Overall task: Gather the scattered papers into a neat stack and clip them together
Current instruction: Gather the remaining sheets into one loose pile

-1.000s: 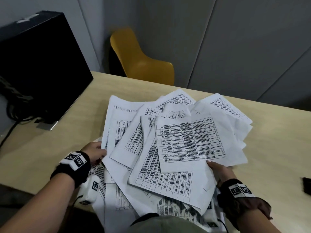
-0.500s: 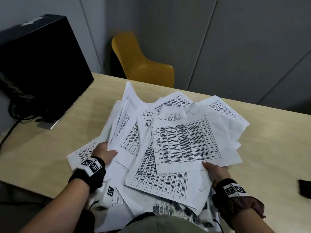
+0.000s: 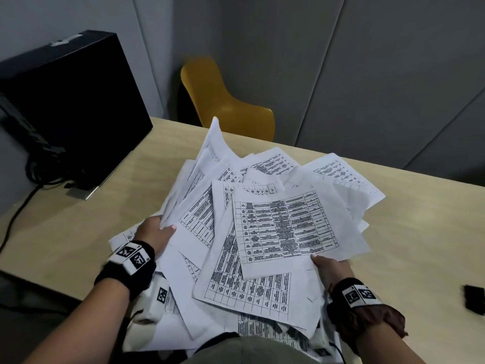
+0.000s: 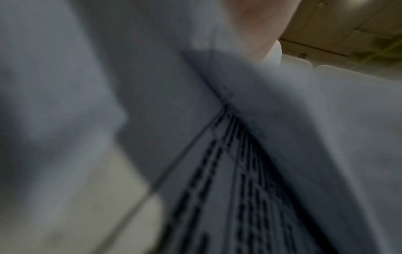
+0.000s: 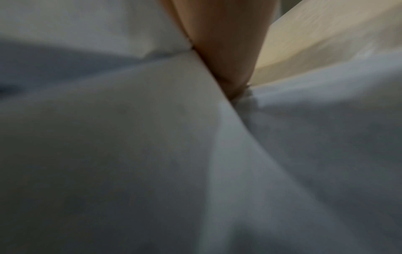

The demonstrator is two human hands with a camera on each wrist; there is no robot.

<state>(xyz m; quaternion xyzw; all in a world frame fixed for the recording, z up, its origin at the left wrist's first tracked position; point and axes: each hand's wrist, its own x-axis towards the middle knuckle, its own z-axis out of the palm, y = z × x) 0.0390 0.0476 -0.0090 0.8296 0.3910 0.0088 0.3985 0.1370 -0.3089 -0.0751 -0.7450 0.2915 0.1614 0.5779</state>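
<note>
A pale wooden table (image 3: 409,232) carries overlapping printed papers (image 3: 262,258), a black case (image 3: 70,106) and a small black object (image 3: 476,300).

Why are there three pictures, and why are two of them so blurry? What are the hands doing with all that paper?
A person wears three cameras: one on the head, one on each wrist. The clear picture is the head view. It shows the left hand and right hand gripping a messy pile of printed papers from both sides on a wooden table. The wrist cameras sit so close that paper fills them and blurs. A black computer stands to the left, a yellow chair behind. A small dark object lies at the right; I cannot tell what it is.
</note>
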